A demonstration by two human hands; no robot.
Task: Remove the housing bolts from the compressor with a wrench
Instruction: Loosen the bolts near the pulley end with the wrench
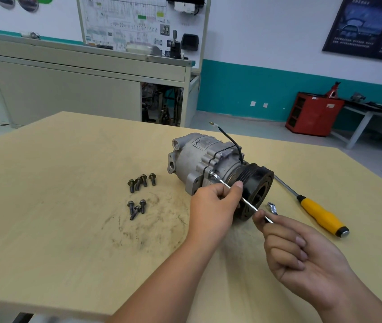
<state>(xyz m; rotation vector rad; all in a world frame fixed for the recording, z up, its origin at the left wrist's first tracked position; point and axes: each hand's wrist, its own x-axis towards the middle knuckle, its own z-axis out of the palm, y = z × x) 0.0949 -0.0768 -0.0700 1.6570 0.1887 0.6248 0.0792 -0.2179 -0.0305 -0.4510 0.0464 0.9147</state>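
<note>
Both hands hold a slim silver wrench [249,203] against the grey cast-metal compressor [199,159], which lies on its side mid-table.
The left hand [215,203] curls round the shaft by the housing; the right hand [301,250] pinches the far end. Seven loose dark bolts [138,183] lie in two clusters to the compressor's left, and a yellow-handled screwdriver [320,213] lies to its right. The pale wooden table [69,159] is smudged; a grey cabinet [69,89], a red cabinet [313,115] and a teal-banded wall [243,89] stand behind.

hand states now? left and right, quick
Left hand: gripping the wrench shaft beside the compressor.
Right hand: pinching the wrench's free end.
</note>
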